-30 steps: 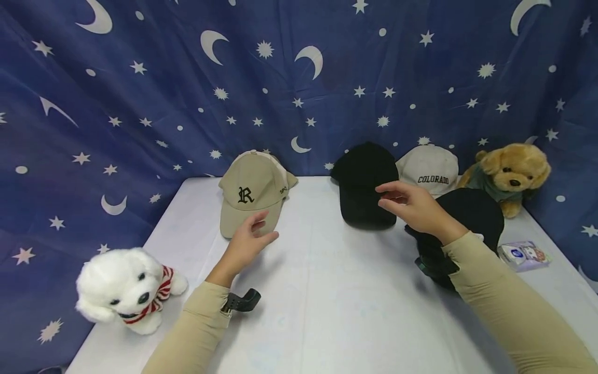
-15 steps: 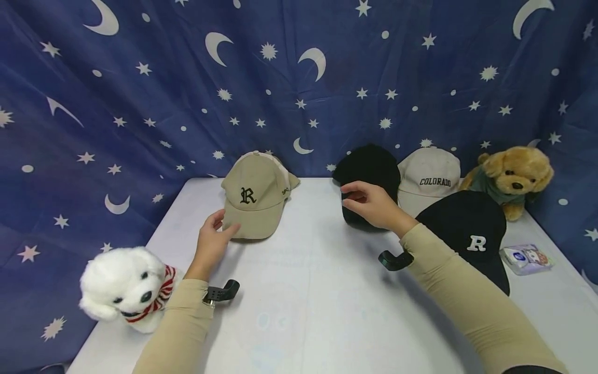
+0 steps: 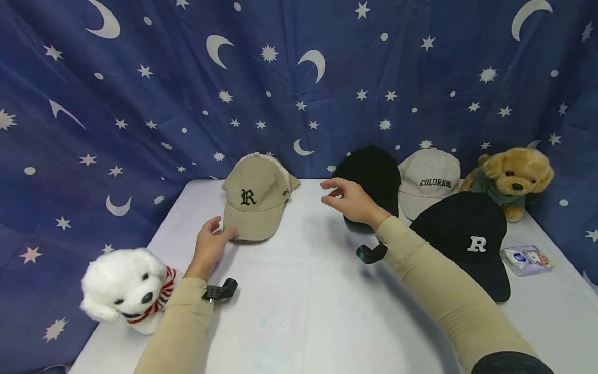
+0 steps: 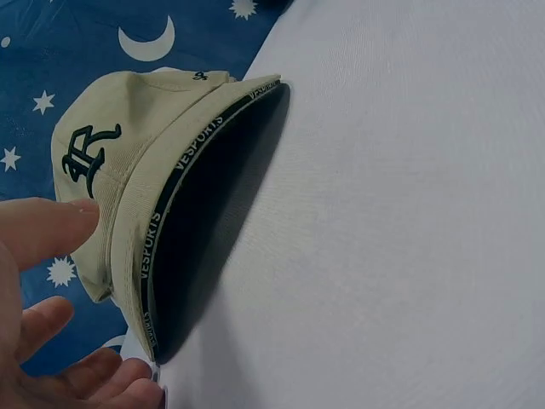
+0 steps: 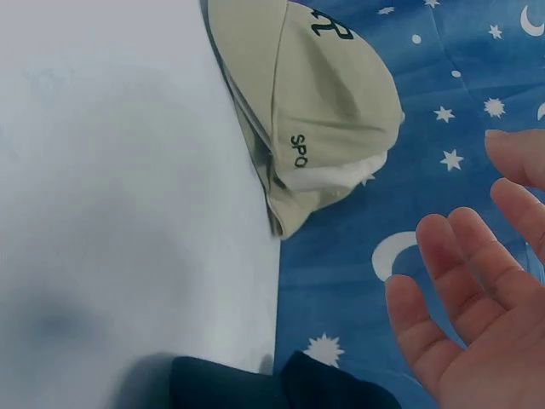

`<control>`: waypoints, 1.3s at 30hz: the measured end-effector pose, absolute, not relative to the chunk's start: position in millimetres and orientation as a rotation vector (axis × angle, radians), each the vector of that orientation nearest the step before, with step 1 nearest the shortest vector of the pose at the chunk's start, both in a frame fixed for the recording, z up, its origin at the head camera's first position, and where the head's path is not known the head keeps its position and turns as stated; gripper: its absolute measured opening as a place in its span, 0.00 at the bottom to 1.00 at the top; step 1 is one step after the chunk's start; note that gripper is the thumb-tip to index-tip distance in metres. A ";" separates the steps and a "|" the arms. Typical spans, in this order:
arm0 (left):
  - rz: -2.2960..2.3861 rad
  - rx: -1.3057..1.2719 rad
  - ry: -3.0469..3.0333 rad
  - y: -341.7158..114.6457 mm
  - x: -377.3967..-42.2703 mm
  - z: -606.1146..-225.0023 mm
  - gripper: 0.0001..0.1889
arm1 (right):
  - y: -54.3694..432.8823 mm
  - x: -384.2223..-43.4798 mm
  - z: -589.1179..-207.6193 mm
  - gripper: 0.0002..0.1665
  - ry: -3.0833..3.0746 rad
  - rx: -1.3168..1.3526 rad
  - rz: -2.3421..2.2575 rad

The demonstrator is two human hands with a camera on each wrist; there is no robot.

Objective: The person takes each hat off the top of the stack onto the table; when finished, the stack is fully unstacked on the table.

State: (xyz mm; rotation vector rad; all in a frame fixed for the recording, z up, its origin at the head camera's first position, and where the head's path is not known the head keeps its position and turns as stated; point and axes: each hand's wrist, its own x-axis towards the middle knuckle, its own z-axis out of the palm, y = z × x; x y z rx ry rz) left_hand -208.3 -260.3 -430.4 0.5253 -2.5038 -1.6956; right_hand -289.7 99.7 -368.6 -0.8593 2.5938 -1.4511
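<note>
A beige baseball cap [image 3: 259, 200] with a dark letter R stands at the back of the table, its brim toward me. At the left edge of its brim is my left hand [image 3: 208, 249], thumb and fingers spread apart. In the left wrist view the thumb [image 4: 64, 223] overlaps the crown while the other fingers lie below the brim's corner. My right hand [image 3: 352, 201] is raised with loosely bent fingers, holding nothing, and partly hides a plain black cap [image 3: 374, 169]. The right wrist view shows the beige cap's side [image 5: 336, 111] some way off from those fingers [image 5: 443, 247].
To the right sit a cream COLORADO cap [image 3: 427, 174], a black cap with a white R [image 3: 460, 228], a brown plush dog [image 3: 518, 174] and a small purple packet [image 3: 529, 259]. A white plush dog [image 3: 123, 285] is beside my left forearm. Behind the table [image 3: 299, 311] hangs a starry blue curtain [image 3: 261, 62].
My left hand has moved left and down from in front of the beige brim to its left edge. My right hand has travelled left past the black caps, uncovering the white R.
</note>
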 end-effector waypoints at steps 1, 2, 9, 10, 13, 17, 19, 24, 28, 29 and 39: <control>-1.699 0.525 -2.505 -260.6 -208.9 -431.0 0.39 | 98.2 -290.0 -368.7 0.24 2.586 -0.848 -1.453; -1.709 0.522 -2.502 -260.9 -209.6 -431.5 0.39 | 96.8 -290.2 -368.8 0.24 2.581 -0.837 -1.453; -1.707 0.519 -2.521 -261.8 -216.7 -431.4 0.41 | 89.7 -290.0 -370.5 0.24 2.567 -0.803 -1.463; -1.705 0.521 -2.523 -262.1 -217.8 -431.4 0.41 | 88.4 -290.4 -371.2 0.24 2.566 -0.805 -1.463; -1.718 0.516 -2.523 -263.5 -221.1 -432.8 0.42 | 84.2 -292.1 -373.5 0.24 2.558 -0.805 -1.467; -1.732 0.501 -2.538 -265.4 -223.8 -436.8 0.42 | 78.2 -293.8 -376.0 0.24 2.552 -0.793 -1.456; -1.729 0.494 -2.550 -265.8 -224.5 -438.6 0.42 | 75.5 -294.4 -377.0 0.25 2.549 -0.787 -1.448; -1.728 0.489 -2.575 -265.2 -225.9 -440.4 0.41 | 69.0 -295.9 -379.2 0.25 2.535 -0.762 -1.436; -1.718 0.493 -2.602 -266.3 -225.3 -440.0 0.42 | 61.1 -298.8 -380.6 0.25 2.511 -0.732 -1.426; -1.716 0.492 -2.606 -266.6 -225.3 -440.2 0.42 | 58.7 -300.7 -381.4 0.26 2.506 -0.733 -1.423; -1.717 0.445 -2.649 -269.6 -224.6 -445.1 0.44 | 30.3 -319.9 -382.4 0.31 2.479 -0.701 -1.430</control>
